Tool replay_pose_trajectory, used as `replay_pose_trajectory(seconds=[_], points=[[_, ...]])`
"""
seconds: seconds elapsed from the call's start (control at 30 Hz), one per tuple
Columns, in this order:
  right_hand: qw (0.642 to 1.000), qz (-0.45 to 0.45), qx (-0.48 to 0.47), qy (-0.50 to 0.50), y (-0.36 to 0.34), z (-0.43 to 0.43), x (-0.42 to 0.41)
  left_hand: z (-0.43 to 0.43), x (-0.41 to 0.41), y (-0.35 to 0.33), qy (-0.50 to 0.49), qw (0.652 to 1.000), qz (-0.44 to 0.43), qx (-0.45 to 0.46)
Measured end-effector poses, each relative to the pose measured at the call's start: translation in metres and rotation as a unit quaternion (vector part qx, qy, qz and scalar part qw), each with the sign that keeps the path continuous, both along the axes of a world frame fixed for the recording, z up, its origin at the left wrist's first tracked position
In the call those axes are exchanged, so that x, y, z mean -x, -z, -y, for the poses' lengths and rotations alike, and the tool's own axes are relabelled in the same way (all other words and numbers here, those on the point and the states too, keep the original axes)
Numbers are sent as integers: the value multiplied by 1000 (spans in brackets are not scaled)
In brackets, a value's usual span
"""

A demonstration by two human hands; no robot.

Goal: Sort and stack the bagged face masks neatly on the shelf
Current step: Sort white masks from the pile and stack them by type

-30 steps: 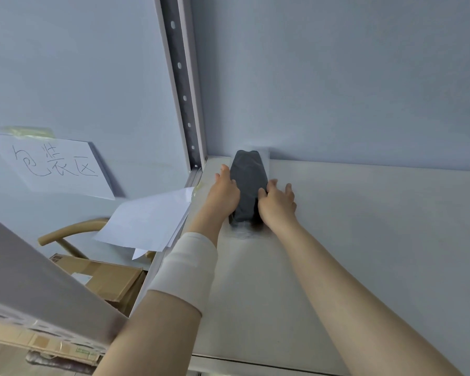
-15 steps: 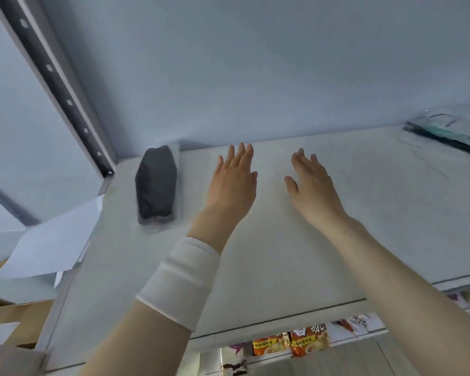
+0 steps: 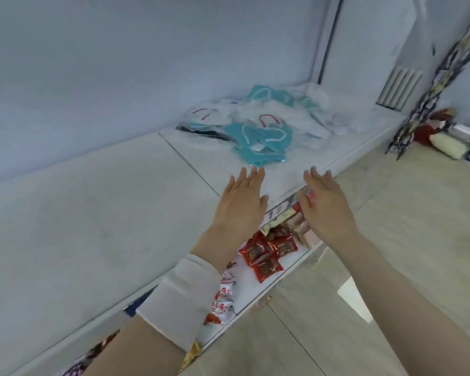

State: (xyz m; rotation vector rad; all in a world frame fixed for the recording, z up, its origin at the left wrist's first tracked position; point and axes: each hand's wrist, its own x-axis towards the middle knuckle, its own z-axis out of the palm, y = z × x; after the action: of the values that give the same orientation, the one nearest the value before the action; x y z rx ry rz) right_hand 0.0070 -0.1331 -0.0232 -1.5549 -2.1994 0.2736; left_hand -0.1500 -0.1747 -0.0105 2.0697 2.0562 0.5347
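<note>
The person is wearing a wide white fabric band around the forearm, just behind the left hand.

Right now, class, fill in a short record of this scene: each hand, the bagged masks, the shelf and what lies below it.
left hand: open, fingers straight, holds nothing, above the shelf
right hand: open, holds nothing, at the shelf's front edge
bagged masks: untidy pile, teal and white, beyond both hands, untouched
shelf: white, pile toward its right end
lower shelf: red snack packets
</note>
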Motion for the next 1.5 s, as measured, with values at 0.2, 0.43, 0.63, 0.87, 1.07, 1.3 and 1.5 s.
replay_pose_trajectory(seconds=[0.2,0.43,0.63,0.87,1.07,1.3,1.5], points=[[997,-49,21,59,9,-61,-96,-86,-91,-7,63,998,-10,1],[995,-73,21,63,7,-172,-132,-199,-116,-3,35,999,-40,-3],[998,-38,45,8,-12,-262,-126,-273,-108,-13,-35,999,-32,-10],[991,-59,116,-9,-14,-353,-113,-317,-77,-14,-144,985,-82,44],[993,-33,110,-33,-11,-439,-87,-328,-81,0,-288,954,-63,50],[988,19,151,-8,3,-521,-75,-333,-99,11,-456,885,-32,90],[989,-33,126,-73,10,-543,-61,-340,-105,3,-487,870,68,18]])
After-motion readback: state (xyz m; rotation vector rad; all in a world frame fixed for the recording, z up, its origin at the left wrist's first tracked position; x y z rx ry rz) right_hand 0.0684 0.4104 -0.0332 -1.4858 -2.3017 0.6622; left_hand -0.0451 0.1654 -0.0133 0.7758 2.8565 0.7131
